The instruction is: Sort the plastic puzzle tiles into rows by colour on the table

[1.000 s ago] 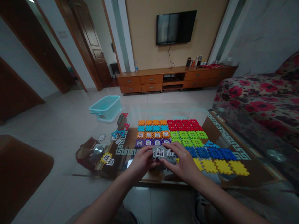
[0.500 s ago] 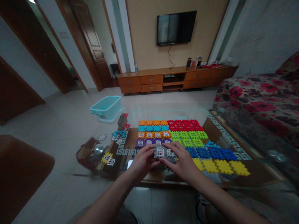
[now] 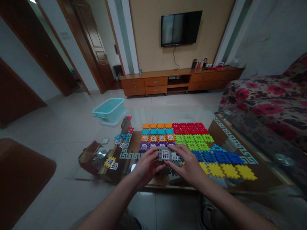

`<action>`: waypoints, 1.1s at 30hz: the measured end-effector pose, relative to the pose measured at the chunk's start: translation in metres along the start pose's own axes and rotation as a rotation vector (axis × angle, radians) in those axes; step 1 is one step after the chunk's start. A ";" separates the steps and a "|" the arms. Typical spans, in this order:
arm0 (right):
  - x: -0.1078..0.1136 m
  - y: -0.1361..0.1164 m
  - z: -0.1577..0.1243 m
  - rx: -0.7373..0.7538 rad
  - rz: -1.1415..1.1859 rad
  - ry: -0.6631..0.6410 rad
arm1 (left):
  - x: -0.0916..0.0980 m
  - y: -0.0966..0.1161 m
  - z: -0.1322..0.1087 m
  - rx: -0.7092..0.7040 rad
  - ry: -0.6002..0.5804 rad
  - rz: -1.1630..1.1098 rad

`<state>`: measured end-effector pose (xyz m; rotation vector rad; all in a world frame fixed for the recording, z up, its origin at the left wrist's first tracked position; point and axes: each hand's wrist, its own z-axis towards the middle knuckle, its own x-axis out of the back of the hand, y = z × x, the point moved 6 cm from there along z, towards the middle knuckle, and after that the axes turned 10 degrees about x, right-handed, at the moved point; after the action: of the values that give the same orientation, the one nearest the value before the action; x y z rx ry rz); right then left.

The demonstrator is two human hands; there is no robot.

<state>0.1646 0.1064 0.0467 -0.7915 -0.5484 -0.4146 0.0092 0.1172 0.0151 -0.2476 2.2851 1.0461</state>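
- Hands: the left hand (image 3: 147, 167) and right hand (image 3: 188, 167), both curled narrow, together holding a grey interlocking plastic tile block with white windows (image 3: 166, 155) between them, over the glass table's near side
- Red-and-beige floral sofa (image 3: 267, 103), 2 o'clock
- Long wooden drawer cabinet (image 3: 182, 80), 12 o'clock
- Glass coffee table with a Greek-key border (image 3: 236, 147), beneath the hands
- Black wall-mounted television (image 3: 180, 28), 12 o'clock, above the cabinet
- Rows of red, green, blue and yellow interlocking plastic tiles (image 3: 208, 156), touching the block, 12 to 3 o'clock
- Turquoise plastic tub (image 3: 109, 111), on the floor, 11 o'clock
- Yellow plastic tile with a white window (image 3: 109, 161), 9 o'clock
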 end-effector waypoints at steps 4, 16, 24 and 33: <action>0.001 -0.006 0.001 0.043 0.021 -0.003 | -0.004 -0.003 -0.003 0.029 -0.067 -0.006; 0.006 -0.012 0.001 0.138 0.010 0.001 | -0.009 -0.001 -0.007 -0.007 -0.185 -0.002; 0.011 -0.019 0.002 0.168 0.022 0.035 | -0.013 -0.010 -0.007 0.110 -0.268 0.048; 0.014 -0.020 0.003 0.185 -0.001 0.070 | -0.015 -0.008 -0.012 0.113 -0.292 0.072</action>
<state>0.1638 0.0939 0.0675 -0.5973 -0.5134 -0.3851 0.0194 0.1023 0.0251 0.0327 2.0905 0.9185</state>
